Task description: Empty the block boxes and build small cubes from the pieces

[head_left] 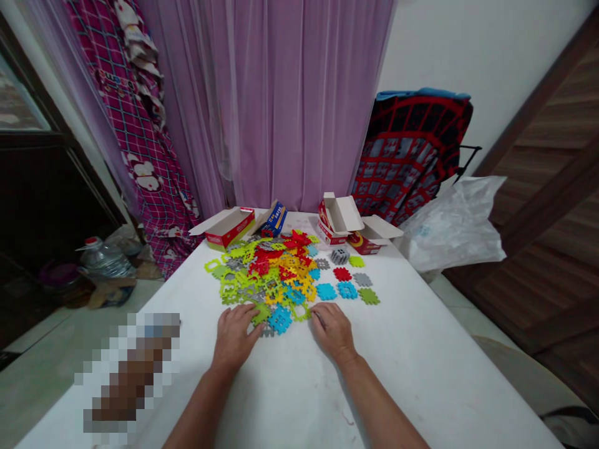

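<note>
A heap of interlocking plastic tiles (262,265) in red, yellow, lime, blue and grey spreads over the white table. My left hand (235,335) rests at its near left edge, fingers apart, thumb and fingertips touching a green tile (261,313). Beside that tile lie a blue tile (280,319) and a partly covered grey tile (267,332). At the near right edge, my right hand (334,330) has its fingers curled together next to a lime square frame (300,313). Something thin and dark shows at these fingers; I cannot make out what it is.
Right of the heap lie separate tiles, among them a red tile (342,274), and a grey stack (339,256). Open cardboard boxes, including a red box (230,229) and a blue box (274,219), stand at the back. A plastic bag (452,224) hangs by the right edge.
</note>
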